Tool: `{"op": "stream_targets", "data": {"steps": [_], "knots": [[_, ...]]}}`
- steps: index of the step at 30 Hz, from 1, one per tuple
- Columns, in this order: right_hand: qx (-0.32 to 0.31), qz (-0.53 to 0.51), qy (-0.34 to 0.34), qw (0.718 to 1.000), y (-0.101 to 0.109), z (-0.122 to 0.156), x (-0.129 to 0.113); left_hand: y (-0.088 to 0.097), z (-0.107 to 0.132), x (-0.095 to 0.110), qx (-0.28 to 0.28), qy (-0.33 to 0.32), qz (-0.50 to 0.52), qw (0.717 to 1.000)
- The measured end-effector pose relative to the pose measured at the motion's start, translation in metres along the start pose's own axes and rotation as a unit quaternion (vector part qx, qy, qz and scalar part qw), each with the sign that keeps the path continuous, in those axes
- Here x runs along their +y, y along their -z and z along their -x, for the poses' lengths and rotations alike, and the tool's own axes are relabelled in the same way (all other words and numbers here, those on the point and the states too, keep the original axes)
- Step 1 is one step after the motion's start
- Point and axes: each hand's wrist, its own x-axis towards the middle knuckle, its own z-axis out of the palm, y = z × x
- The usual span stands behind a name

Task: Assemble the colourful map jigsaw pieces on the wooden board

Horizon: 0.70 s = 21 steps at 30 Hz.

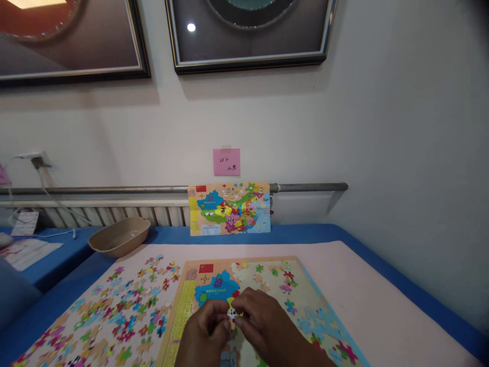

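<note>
My left hand [204, 334] and my right hand [267, 326] meet over the middle of a wooden map puzzle board [305, 306]. Their fingertips pinch one small puzzle piece [233, 313], white with black spots and a yellow edge. A blue region [216, 288] and a red flag [206, 268] sit fitted at the board's top left. Loose colourful pieces [118, 311] lie spread on the pink mat to the left of the board. A finished reference map picture [229, 209] leans against the wall behind.
A beige oval bowl [120, 235] stands at the mat's back left corner. A grey rail [313, 187] runs along the wall with a pink note [226, 161] above it. Papers [26, 252] and a cable lie on the blue table at far left.
</note>
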Motion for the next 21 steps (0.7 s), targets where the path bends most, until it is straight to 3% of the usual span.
{"op": "stream_targets", "data": {"steps": [8,15,21], "knots": [[0.006,0.008,-0.008,1.0,0.004,-0.001,-0.004,0.005,0.004,0.006,-0.033,0.008,-0.022,0.999],[0.018,0.014,-0.005,1.0,0.002,-0.001,0.001,0.004,0.004,0.003,-0.025,0.024,-0.003,0.999],[0.015,0.036,-0.016,0.999,0.005,-0.002,0.008,0.003,0.002,0.002,0.02,0.025,-0.012,0.999]]}}
